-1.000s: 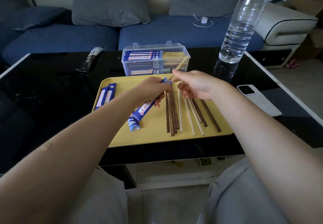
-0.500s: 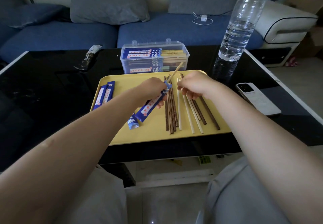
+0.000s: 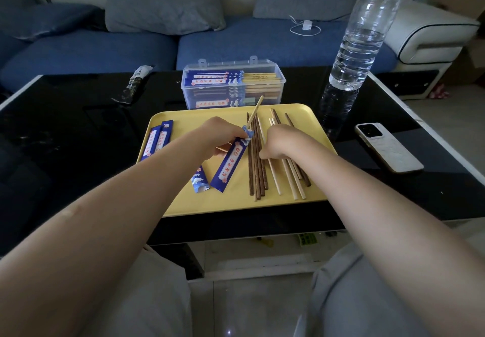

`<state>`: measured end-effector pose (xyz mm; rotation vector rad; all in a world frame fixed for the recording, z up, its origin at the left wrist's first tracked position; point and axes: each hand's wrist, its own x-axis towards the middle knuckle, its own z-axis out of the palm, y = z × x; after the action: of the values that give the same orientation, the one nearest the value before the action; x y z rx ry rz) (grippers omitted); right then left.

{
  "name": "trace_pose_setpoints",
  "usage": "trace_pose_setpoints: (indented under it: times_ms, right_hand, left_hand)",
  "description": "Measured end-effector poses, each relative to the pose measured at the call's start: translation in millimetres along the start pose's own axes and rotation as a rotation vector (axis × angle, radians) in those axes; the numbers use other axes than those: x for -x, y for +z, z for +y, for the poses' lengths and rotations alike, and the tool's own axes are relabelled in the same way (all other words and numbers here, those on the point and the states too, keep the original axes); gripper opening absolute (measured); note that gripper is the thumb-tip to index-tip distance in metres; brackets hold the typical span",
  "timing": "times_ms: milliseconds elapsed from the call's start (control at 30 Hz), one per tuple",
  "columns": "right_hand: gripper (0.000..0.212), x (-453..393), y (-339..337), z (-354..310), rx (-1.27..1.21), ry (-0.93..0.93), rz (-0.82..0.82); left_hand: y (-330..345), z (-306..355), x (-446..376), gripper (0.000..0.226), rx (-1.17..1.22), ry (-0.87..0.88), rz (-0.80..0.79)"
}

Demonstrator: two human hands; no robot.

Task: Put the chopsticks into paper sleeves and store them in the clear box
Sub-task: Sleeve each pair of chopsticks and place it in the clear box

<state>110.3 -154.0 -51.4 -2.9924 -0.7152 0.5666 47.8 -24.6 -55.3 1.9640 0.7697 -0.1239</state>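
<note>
My left hand [image 3: 217,137] grips a blue paper sleeve [image 3: 231,163] near its top, above the yellow tray [image 3: 236,206]. A light chopstick [image 3: 256,109] sticks out of the sleeve's mouth toward the clear box [image 3: 262,92]. That box stands open behind the tray and holds several sleeved pairs. My right hand [image 3: 283,139] is down on the loose chopsticks, its fingers curled over the light chopsticks [image 3: 291,184]. Whether it pinches one is hidden. Several dark chopsticks [image 3: 256,176] lie between the two hands.
Two spare sleeves [image 3: 157,139] lie at the tray's left edge, another sleeve [image 3: 199,183] by my left forearm. A tall water bottle [image 3: 359,34] and a phone [image 3: 388,147] are right of the tray on the black table. A dark wrapper [image 3: 136,82] lies far left.
My right hand let go of the chopstick in the sleeve and dropped onto the loose chopsticks on the tray. The left hand keeps holding the sleeve, now lower.
</note>
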Motion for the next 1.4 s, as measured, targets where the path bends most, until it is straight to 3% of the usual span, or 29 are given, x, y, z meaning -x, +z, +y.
trace_pose_setpoints:
  times_ms: [200, 400, 533, 767, 867, 967, 1067, 1233, 1400]
  right_hand:
    - [0.027, 0.1, -8.5, 10.7, -0.202, 0.048, 0.012]
    - [0.008, 2.3, -21.8, 39.3, -0.672, -0.091, -0.022]
    - [0.016, 4.6, -23.8, 43.3, -0.802, -0.169, 0.047]
    - [0.011, 8.4, -27.9, 35.0, -0.779, -0.275, 0.292]
    - [0.008, 4.1, -28.7, 35.9, -0.700, -0.316, 0.492]
    - [0.016, -0.2, -29.8, 34.8, -0.703, -0.344, 0.722]
    - [0.027, -3.7, -32.3, 32.3, -0.808, -0.312, 0.824]
    - [0.033, -9.2, -34.8, 33.0, -1.235, -0.168, 0.732]
    - [0.035, -6.3, -32.3, 36.8, -1.416, -0.050, 0.635]
  left_hand:
    - [-0.2, -1.5, -2.3, 0.030, 0.064, 0.016, -0.003]
    - [-2.4, -0.1, -1.2, 0.029, 0.170, -0.021, 0.014]
    - [-1.0, -0.3, -1.3, 0.030, 0.195, -0.026, 0.036]
    - [0.8, 0.1, -1.2, 0.029, 0.221, -0.034, 0.075]
    - [0.5, -0.4, -2.1, 0.028, 0.220, -0.036, 0.084]
    - [0.0, 0.6, -1.6, 0.026, 0.215, -0.041, 0.077]
    - [-1.5, 3.3, 1.6, 0.019, 0.254, -0.058, 0.028]
    - [-3.3, 6.2, 8.6, 0.012, 0.248, -0.047, -0.036]
    - [-2.9, 8.8, 11.5, 0.013, 0.228, -0.006, -0.059]
